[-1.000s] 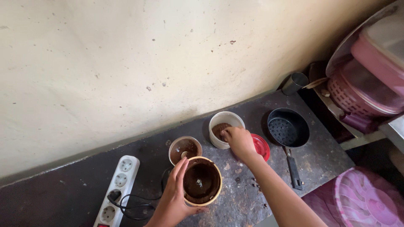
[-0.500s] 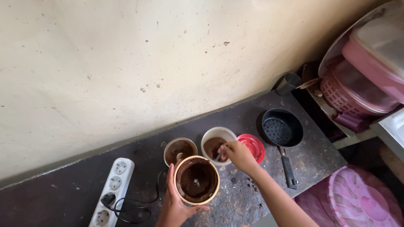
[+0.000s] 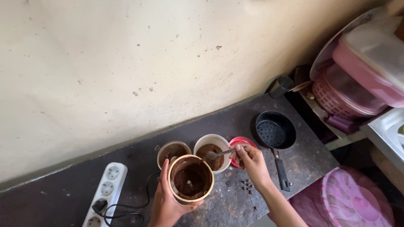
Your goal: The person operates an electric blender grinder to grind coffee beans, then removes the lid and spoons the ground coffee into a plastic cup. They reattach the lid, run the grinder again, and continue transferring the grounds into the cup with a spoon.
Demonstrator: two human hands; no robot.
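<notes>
My left hand point(image 3: 166, 204) grips a round grinder cup point(image 3: 190, 178) with a tan rim, brown powder and a blade inside it. My right hand point(image 3: 251, 162) holds a small metal spoon point(image 3: 219, 154) whose bowl rests over brown powder in a white container point(image 3: 212, 151). A red lid point(image 3: 239, 143) lies just behind my right hand. A clear cap point(image 3: 172, 151) dusted with brown powder stands left of the white container, behind the grinder cup.
A white power strip point(image 3: 103, 194) with a black plug and cable lies at the left. A black pan point(image 3: 275, 130) sits at the right, a metal cup point(image 3: 280, 86) by the wall. Pink baskets point(image 3: 357, 84) and a pink bin point(image 3: 351, 201) stand at the right. Several dark beans point(image 3: 246, 185) are scattered on the counter.
My right hand has drawn back from the white container to its right side, with the spoon now showing over the powder. The view has shifted, and the grinder cup stays in my left hand.
</notes>
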